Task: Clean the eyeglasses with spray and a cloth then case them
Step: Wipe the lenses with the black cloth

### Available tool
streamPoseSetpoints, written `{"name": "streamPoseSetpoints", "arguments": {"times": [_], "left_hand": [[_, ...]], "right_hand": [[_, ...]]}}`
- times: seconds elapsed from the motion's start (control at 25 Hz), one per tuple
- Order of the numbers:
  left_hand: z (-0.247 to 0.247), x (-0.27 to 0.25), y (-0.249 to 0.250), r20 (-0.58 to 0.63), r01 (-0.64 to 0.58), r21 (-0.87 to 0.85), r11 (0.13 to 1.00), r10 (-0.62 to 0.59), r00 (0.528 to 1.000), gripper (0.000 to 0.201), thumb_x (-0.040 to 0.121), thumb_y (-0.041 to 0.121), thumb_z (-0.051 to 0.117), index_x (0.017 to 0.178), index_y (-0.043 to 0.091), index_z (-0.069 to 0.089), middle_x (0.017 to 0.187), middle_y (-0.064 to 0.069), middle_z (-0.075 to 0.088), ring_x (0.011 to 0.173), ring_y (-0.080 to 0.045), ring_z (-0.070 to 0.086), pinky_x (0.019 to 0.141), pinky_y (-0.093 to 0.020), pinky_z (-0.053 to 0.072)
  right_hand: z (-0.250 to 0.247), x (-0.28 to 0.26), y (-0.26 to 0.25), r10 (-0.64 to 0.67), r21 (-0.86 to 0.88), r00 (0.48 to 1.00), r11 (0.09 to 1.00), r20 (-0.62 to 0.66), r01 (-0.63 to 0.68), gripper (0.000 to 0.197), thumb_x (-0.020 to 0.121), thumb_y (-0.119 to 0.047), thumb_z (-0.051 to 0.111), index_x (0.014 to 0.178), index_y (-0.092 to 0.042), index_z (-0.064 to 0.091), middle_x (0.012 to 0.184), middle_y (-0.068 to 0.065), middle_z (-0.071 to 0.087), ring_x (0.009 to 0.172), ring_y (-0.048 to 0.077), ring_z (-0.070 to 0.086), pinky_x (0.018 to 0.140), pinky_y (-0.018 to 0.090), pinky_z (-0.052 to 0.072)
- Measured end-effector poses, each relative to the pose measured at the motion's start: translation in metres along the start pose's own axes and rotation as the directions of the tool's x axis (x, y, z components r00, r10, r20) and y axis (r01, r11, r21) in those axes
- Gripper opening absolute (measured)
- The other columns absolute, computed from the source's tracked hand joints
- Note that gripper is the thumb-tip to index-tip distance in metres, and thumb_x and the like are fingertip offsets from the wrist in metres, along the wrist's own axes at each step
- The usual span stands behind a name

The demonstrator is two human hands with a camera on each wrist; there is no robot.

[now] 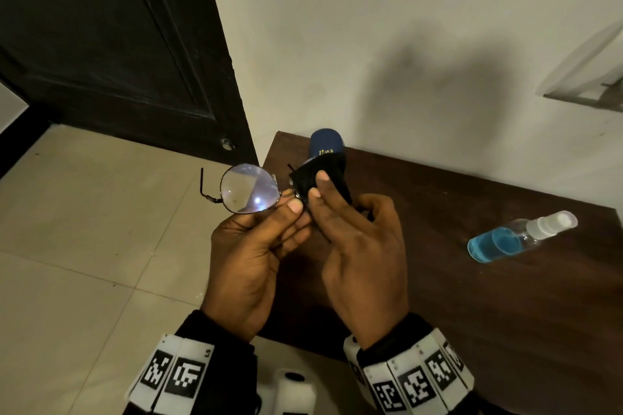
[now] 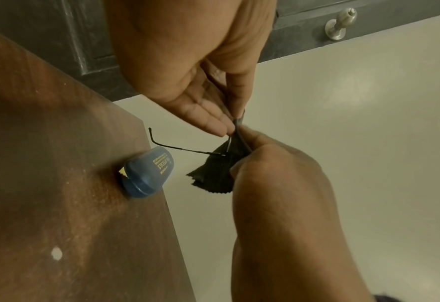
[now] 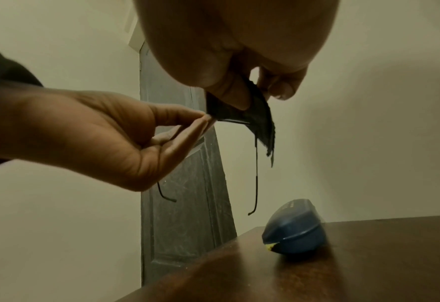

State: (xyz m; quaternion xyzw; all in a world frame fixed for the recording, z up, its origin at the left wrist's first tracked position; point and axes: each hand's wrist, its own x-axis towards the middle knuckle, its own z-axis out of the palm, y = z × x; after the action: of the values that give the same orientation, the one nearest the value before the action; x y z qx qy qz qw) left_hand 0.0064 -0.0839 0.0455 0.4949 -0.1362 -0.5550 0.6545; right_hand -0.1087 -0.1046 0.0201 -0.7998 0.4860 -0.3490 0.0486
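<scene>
Both hands are up close, held above the near corner of the table. Left hand pinches the eyeglasses at the bridge between thumb and fingertips, with the bare lens sticking out to its left and both temples open. Right hand has the black cloth squeezed around the other lens, thumb on one side and fingers behind. Just beyond the hands sits the blue case, closed, on the table's far corner. Off to the right of the right hand, the spray bottle lies on its side with blue liquid in it.
</scene>
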Motion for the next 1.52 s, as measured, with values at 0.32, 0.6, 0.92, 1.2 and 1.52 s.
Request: {"name": "streamPoseSetpoints", "arguments": {"times": [0.32,0.6,0.92,1.2,1.52], "left_hand": [[-0.001,0.001,0.000,0.001,0.032,-0.025,0.999,-0.032,0.999,0.014,0.069,0.010,0.063,0.071,0.014,0.076,0.074,-0.005,0.075,0.069,-0.013,0.072,0.060,-0.021,0.057],[0.000,0.001,0.000,0.038,0.009,0.070,0.998,-0.012,0.999,0.013,0.067,0.011,0.064,0.071,0.014,0.077,0.075,-0.006,0.075,0.070,-0.016,0.073,0.061,-0.023,0.058],[0.001,0.000,-0.005,0.047,0.011,0.098,0.995,-0.016,0.999,0.015,0.066,0.009,0.065,0.074,0.012,0.077,0.077,-0.007,0.075,0.071,-0.017,0.073,0.061,-0.022,0.057],[0.001,-0.001,-0.008,0.041,-0.015,0.107,0.994,0.011,0.999,0.016,0.066,0.010,0.067,0.080,0.006,0.074,0.078,-0.011,0.074,0.070,-0.018,0.071,0.060,-0.022,0.056],[0.002,0.001,0.000,0.030,0.003,0.020,1.000,-0.004,1.000,0.013,0.066,0.008,0.063,0.073,0.007,0.075,0.074,-0.007,0.074,0.069,-0.015,0.072,0.061,-0.022,0.057]], "right_hand": [[-0.002,-0.003,-0.005,-0.022,0.020,1.000,1.000,0.019,0.021,0.050,0.081,-0.012,0.034,0.121,-0.019,0.064,0.133,-0.007,0.057,0.091,0.017,0.041,0.066,0.028,0.045],[-0.006,0.005,0.009,0.140,0.069,0.988,0.988,-0.061,-0.136,0.055,0.077,-0.011,0.030,0.119,-0.012,0.065,0.126,-0.002,0.063,0.089,0.013,0.038,0.064,0.027,0.045],[-0.007,0.008,0.012,0.143,0.079,0.989,0.987,-0.038,-0.140,0.057,0.077,-0.013,0.029,0.123,-0.016,0.062,0.128,-0.006,0.060,0.090,0.013,0.038,0.064,0.033,0.050],[-0.008,0.004,0.005,-0.002,0.083,0.999,0.997,0.032,0.000,0.050,0.082,-0.015,0.034,0.122,-0.018,0.063,0.131,-0.007,0.059,0.090,0.017,0.043,0.066,0.032,0.049],[-0.008,-0.002,-0.004,0.000,0.062,1.000,0.998,-0.015,0.001,0.054,0.078,-0.009,0.034,0.121,-0.014,0.065,0.131,-0.002,0.060,0.088,0.018,0.041,0.068,0.031,0.048]]}}
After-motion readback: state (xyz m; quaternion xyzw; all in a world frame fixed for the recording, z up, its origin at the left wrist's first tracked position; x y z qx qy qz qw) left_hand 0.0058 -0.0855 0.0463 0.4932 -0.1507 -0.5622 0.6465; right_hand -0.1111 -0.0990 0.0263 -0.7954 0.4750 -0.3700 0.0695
